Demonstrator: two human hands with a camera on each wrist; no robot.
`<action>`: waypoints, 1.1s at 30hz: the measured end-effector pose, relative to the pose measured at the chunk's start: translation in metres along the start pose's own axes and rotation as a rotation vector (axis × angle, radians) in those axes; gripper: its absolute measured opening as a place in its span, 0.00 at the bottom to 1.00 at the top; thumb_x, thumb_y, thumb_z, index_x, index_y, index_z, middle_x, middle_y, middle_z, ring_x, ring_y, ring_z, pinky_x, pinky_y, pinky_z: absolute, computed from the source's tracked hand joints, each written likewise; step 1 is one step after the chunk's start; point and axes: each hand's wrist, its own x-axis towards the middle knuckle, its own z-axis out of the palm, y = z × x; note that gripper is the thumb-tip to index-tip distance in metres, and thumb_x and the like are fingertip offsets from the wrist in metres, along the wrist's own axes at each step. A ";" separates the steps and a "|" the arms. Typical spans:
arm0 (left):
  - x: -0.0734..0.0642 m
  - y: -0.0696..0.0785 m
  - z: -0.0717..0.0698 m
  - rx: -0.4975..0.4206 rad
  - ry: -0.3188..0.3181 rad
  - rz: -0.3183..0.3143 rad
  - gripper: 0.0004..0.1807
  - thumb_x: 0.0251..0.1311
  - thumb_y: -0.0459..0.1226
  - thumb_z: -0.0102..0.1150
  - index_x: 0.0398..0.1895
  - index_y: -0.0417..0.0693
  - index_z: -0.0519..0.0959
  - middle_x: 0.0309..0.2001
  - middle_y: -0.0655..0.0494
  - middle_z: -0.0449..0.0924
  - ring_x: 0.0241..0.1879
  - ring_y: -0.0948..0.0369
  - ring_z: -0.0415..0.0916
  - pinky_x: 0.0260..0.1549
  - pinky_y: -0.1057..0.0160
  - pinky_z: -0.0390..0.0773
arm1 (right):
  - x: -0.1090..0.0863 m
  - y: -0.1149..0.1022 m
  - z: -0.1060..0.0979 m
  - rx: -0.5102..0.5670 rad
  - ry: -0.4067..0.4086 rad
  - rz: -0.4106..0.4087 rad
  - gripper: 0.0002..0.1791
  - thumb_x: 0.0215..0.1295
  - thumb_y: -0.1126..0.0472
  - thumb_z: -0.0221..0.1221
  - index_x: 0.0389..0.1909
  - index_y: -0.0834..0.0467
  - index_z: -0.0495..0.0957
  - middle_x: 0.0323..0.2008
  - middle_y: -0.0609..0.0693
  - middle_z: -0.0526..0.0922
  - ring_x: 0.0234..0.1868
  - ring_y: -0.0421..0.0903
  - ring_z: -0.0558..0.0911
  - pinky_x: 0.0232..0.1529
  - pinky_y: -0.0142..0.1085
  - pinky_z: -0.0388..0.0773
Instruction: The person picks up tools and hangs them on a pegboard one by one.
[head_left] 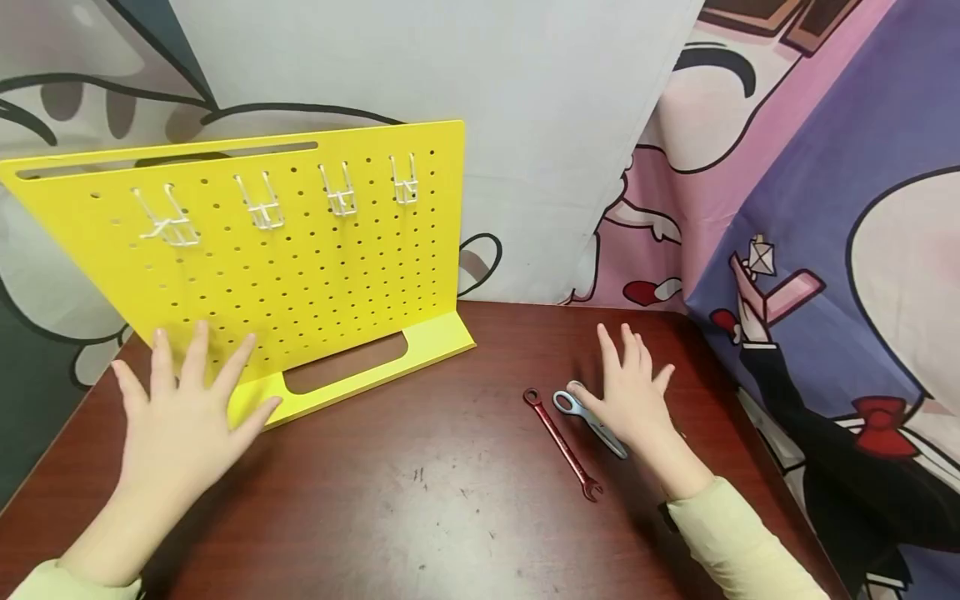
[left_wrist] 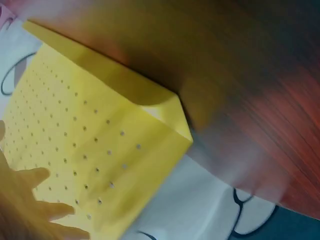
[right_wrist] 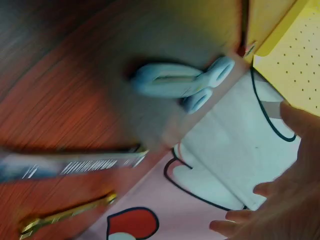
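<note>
My left hand [head_left: 180,425] is held with fingers spread in front of the lower left of a yellow pegboard [head_left: 352,287], holding nothing. In the left wrist view its fingers overlap the perforated panel. Over the right side of the table, my right hand [head_left: 636,396] has its fingers extended and holds nothing. Below and left of it lie light blue scissors [head_left: 602,431], partly covered by the hand in the head view. A red combination wrench [head_left: 558,440] lies beside the scissors. The right wrist view also shows a gold wrench [right_wrist: 67,214] and a long barcoded package [right_wrist: 75,164].
Several white wire hooks [head_left: 260,204] sit in a row along the pegboard's upper part. The pegboard stands on its yellow base [head_left: 442,337] on a dark reddish wooden table [head_left: 420,500]. Cartoon-printed cloth [head_left: 555,150] hangs behind the table and along its right side.
</note>
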 end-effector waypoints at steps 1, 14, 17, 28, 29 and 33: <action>-0.001 -0.002 -0.002 -0.004 0.050 0.012 0.46 0.69 0.73 0.41 0.80 0.56 0.65 0.80 0.28 0.55 0.81 0.23 0.40 0.72 0.14 0.36 | 0.002 -0.003 0.001 0.013 0.026 -0.019 0.57 0.64 0.40 0.69 0.85 0.54 0.50 0.82 0.71 0.50 0.81 0.74 0.53 0.68 0.88 0.44; -0.007 -0.040 -0.020 -0.067 0.396 -0.086 0.51 0.74 0.70 0.26 0.71 0.35 0.71 0.76 0.26 0.64 0.77 0.29 0.59 0.82 0.32 0.48 | 0.039 -0.048 0.015 0.247 0.236 -0.254 0.43 0.67 0.58 0.71 0.79 0.61 0.63 0.75 0.67 0.67 0.74 0.68 0.69 0.74 0.64 0.67; -0.007 -0.052 -0.019 -0.103 0.414 -0.135 0.50 0.76 0.69 0.29 0.74 0.33 0.69 0.76 0.26 0.63 0.77 0.29 0.59 0.82 0.33 0.51 | 0.051 -0.062 0.020 0.292 0.246 -0.286 0.40 0.69 0.59 0.69 0.78 0.61 0.66 0.74 0.65 0.70 0.74 0.65 0.70 0.76 0.60 0.67; 0.011 -0.062 -0.004 -0.320 0.256 -0.458 0.32 0.78 0.39 0.52 0.80 0.35 0.62 0.77 0.29 0.63 0.79 0.34 0.57 0.79 0.32 0.54 | 0.094 -0.115 0.043 0.404 0.190 -0.300 0.34 0.74 0.59 0.64 0.77 0.61 0.68 0.72 0.61 0.75 0.75 0.58 0.72 0.77 0.53 0.70; 0.012 -0.062 -0.003 -0.336 0.250 -0.472 0.32 0.78 0.38 0.52 0.79 0.35 0.62 0.77 0.29 0.64 0.79 0.33 0.58 0.79 0.31 0.55 | 0.098 -0.119 0.045 0.417 0.179 -0.288 0.33 0.75 0.59 0.63 0.77 0.60 0.68 0.73 0.60 0.75 0.75 0.58 0.72 0.77 0.52 0.70; 0.017 -0.061 0.002 -0.384 0.262 -0.508 0.29 0.77 0.38 0.54 0.76 0.33 0.67 0.72 0.28 0.70 0.73 0.31 0.65 0.73 0.30 0.62 | 0.109 -0.136 0.053 0.489 0.149 -0.236 0.32 0.76 0.59 0.62 0.77 0.59 0.68 0.71 0.57 0.77 0.73 0.56 0.75 0.75 0.51 0.73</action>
